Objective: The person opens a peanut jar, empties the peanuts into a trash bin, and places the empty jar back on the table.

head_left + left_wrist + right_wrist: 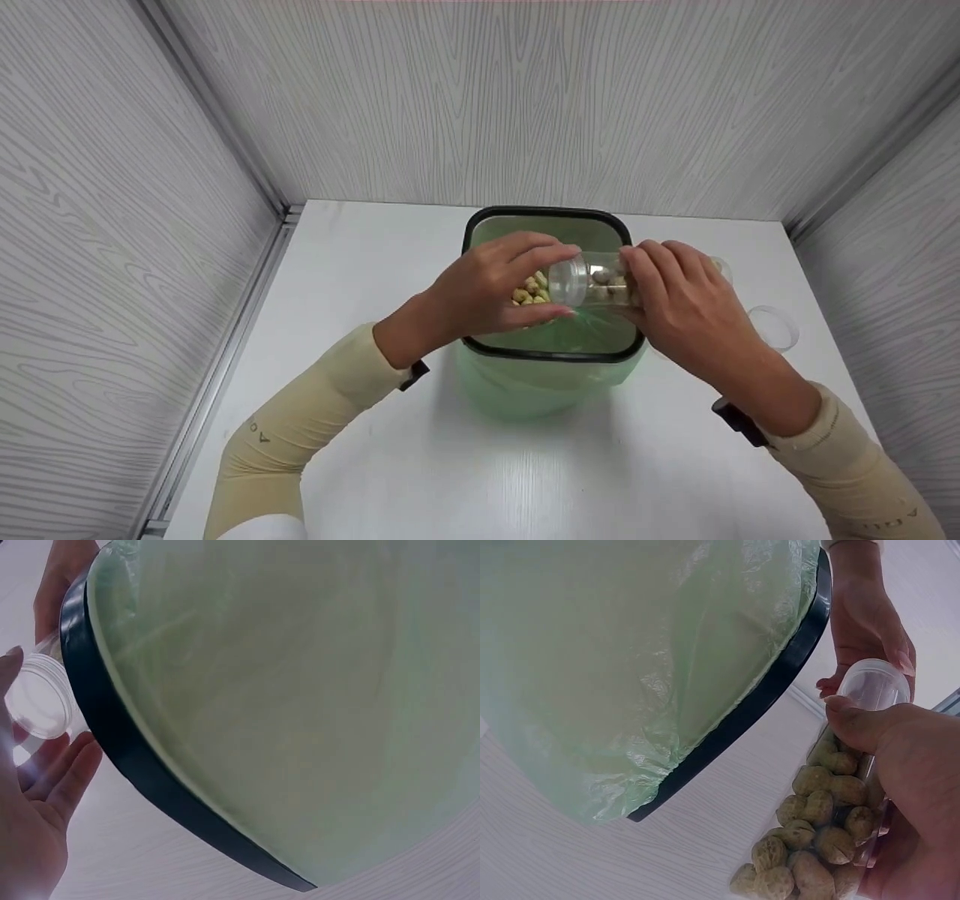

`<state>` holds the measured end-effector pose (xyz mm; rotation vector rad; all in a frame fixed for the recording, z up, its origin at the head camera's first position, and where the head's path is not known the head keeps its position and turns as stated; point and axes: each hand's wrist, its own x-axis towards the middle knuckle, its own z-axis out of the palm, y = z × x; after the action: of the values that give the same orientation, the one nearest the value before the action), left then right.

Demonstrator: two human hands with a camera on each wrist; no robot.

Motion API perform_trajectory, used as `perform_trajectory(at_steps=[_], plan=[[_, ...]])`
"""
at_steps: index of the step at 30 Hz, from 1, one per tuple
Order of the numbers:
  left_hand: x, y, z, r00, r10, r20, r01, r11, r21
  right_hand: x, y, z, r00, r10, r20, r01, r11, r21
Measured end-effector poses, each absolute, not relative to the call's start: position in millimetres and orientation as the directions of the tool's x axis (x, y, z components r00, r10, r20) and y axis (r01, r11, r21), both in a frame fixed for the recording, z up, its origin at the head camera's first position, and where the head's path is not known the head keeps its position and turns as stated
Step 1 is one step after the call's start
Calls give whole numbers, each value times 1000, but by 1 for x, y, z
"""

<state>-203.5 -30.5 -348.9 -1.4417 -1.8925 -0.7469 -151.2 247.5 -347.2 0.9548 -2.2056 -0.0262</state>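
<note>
A clear plastic jar [600,285] of unshelled peanuts [817,802] lies sideways over a bin [555,357] with a black rim and a light green liner bag. My right hand [682,307] grips the jar's body, with its thumb near the neck in the right wrist view. At the jar's clear round end [39,696], the thumb and fingers of my left hand [487,285] stand on either side and hold it. More peanuts [531,289] show between my left thumb and forefinger in the head view.
On the white table [360,300], right of the bin, lies a clear round lid [775,328]. Another clear round piece [721,268] is partly hidden behind my right hand. Wood-patterned panels [480,97] enclose the table at the back and both sides.
</note>
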Motion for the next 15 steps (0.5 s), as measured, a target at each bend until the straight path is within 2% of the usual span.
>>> perform_trajectory(at_steps=[5, 15], plan=[[-204, -31, -350, -216, 602, 769, 964, 255, 72, -151, 248, -348, -467, -637, 613, -626, 728, 280], [-206, -33, -349, -100, 675, 730, 986, 164, -16, -153, 248, -348, -473, -638, 608, -624, 730, 281]])
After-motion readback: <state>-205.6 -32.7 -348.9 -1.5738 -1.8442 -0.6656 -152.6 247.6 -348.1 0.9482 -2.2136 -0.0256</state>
